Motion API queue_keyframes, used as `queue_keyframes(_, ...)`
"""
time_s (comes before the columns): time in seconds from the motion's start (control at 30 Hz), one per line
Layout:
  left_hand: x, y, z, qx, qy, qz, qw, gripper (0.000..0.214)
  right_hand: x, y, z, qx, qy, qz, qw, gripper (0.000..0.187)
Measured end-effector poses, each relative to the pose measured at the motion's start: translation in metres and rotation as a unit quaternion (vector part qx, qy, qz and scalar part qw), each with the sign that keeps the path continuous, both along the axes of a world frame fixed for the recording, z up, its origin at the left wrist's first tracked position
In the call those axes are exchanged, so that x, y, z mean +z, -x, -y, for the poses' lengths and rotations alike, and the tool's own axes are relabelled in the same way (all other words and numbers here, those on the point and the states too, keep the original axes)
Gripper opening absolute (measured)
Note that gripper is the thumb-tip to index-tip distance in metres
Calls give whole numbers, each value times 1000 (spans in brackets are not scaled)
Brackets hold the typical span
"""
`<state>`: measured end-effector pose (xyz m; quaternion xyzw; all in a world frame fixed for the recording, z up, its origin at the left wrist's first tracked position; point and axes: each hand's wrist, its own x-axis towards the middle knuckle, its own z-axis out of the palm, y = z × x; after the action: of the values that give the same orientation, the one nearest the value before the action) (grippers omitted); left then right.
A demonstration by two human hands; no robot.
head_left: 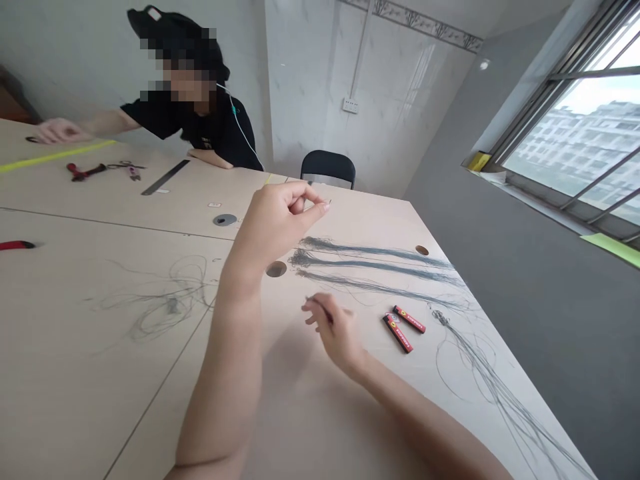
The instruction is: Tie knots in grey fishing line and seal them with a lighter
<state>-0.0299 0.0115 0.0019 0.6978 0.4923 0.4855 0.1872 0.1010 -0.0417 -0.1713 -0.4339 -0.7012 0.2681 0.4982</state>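
1. Pinching over the table, the left hand [277, 223] has thumb and forefinger closed on a tiny sliver [329, 203], too small to identify; remaining fingers curled.
2. Right hand [334, 331]: fingers slightly spread, thumb and forefinger narrowly set around a thin dark strand [320, 311]. Firmness of grip cannot be told.
3. Three grey fibre bundles [375, 263] lie side by side on the pale laminate table [100, 373], long axes running roughly left to right across the view, tufted ends toward the hands. Left hand nearer the top bundle's tuft; right hand just below the lowest bundle. Height above the table cannot be told.
4. Two red packets [399, 333] lie just right of the right hand. Loose fibres [500, 393] trail beyond them; a tangled fibre loop [165, 310] lies left of the left forearm.
5. Far table end: a co-worker's hand [60, 131] near red-handled pliers [85, 171], scissors [125, 167] and a steel ruler [165, 177].
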Motion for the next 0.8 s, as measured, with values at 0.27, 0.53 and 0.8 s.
queue_keyframes(0.27, -3, 3, -6, 32, -13, -14, 999, 11, 150, -36, -38, -27, 184, -429, 884, 23)
queue_keyframes(0.53, -5, -9, -5, 25, -17, -33, 999, 12, 165, -37, -29, 12, 254, -498, 829, 50)
queue_keyframes(0.8, -2, -14, 2, 15, -21, -33, 999, 11, 168, -33, -29, 156, 363, -420, 817, 48)
